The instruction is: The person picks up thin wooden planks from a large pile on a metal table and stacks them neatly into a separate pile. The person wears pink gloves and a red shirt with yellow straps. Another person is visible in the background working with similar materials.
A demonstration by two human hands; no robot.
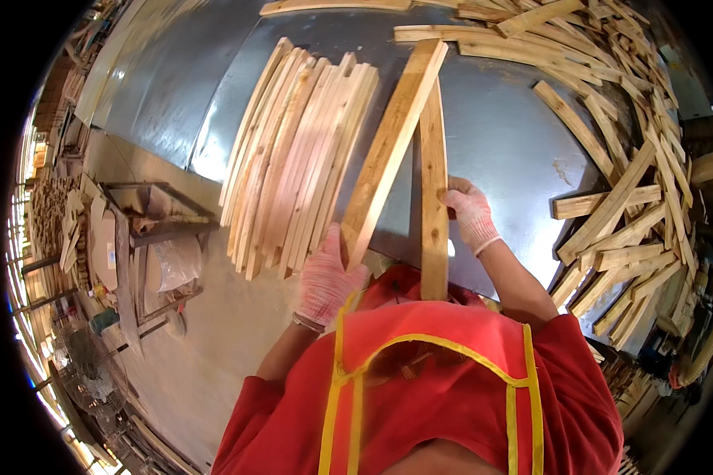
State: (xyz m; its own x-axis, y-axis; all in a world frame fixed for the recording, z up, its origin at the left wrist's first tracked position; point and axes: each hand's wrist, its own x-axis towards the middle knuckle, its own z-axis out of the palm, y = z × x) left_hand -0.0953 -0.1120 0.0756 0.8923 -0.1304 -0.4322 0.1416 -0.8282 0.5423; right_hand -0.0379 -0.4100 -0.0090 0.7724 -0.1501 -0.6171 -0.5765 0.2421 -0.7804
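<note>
My left hand, in a pale pink knit glove, is closed round the near end of a wooden plank. That plank slants away to the right, and its far end crosses over a second wooden plank. The fingers of my right hand, gloved alike, grip the right edge of this second plank, whose near end reaches my red apron. Just left of the slanted plank, a row of pale planks lies side by side, their near ends sticking out past the table edge.
The grey metal table spreads in front of me. A loose heap of wooden strips covers its right side and continues along the far right. A wooden stand is on the floor at left, with stacked timber beyond it.
</note>
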